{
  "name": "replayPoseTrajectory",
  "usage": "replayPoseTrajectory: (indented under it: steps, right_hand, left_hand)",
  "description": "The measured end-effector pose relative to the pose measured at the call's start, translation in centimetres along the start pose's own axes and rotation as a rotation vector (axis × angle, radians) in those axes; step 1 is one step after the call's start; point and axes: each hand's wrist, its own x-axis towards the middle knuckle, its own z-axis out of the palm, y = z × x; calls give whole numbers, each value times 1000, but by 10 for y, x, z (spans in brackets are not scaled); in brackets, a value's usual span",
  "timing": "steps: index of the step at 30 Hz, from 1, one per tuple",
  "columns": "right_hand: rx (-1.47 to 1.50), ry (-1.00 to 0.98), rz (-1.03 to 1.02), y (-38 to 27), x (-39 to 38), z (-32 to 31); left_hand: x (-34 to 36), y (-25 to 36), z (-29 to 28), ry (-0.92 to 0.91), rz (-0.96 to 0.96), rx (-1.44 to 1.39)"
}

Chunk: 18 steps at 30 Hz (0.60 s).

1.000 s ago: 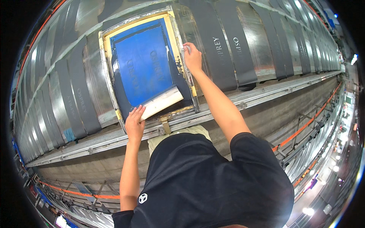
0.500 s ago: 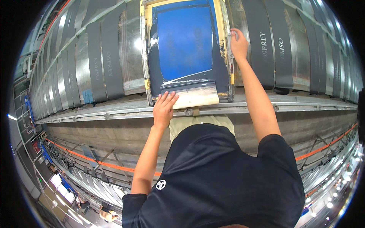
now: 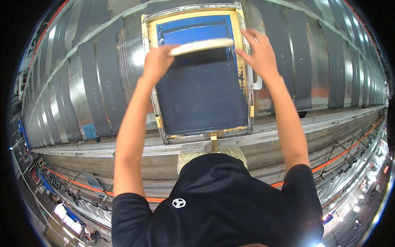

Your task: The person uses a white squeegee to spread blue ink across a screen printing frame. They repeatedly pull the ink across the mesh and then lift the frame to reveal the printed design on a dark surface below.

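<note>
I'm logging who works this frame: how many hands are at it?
2: left hand, gripping the left end of the pale bar; right hand, open beside its right end, at the right side of the frame, contact unclear. No others show.

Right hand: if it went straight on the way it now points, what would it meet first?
Probably the right end of the pale bar, just ahead of the right hand; depth is unclear, so the frame's right rail might be touched sooner.

Orange rail (image 3: 78, 181) L & R; bright lts (image 3: 356, 209) lower R; wht panel (image 3: 61, 211) lower L.
</note>
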Motion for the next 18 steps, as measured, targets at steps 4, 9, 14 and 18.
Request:
replayPoseTrajectory:
  steps: [4,9,14,18]
  right_hand:
    - [41,-390,-9,-10,90,20]
    - [61,-306,25,6,54,78]
    - [198,-213,2,-34,-68,55]
    - [229,-312,49,-76,-150,19]
  left_hand:
    - [57,-14,-33,-34,67,-27]
    - [41,-7,12,63,46,-14]
    - [-74,7,44,18,39,-8]
    - [-182,16,77,89,94,-19]
